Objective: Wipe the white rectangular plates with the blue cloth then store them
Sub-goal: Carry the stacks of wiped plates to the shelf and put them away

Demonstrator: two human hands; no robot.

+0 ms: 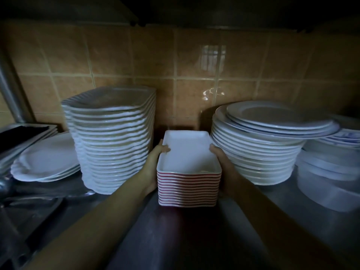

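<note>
**Item: white rectangular plates (188,152), one stack, red-edged undersides.**

- Location: the stack sits in the gap between a tall stack of scalloped plates (113,141) on your left and a stack of round plates (259,152) on your right, near the tiled wall (136,65). In the dim light you cannot tell whether its base rests on the steel counter (175,234) or hangs just above it.
- Hold: your left hand (154,166) clamps the left side and your right hand (222,162) the right side. Both sets of fingertips hook over the top rim. The hands are apart, with the stack between them.
- Reason, judged: a grip on both sides keeps the nested plates square and stops the pile shearing as it enters a narrow slot beside like crockery.
- Stage, judged: this is the storing step.
- Blue cloth: not in view.
- Adjacent: oval platters (46,158) lie far left and plastic containers (327,184) far right.
</note>
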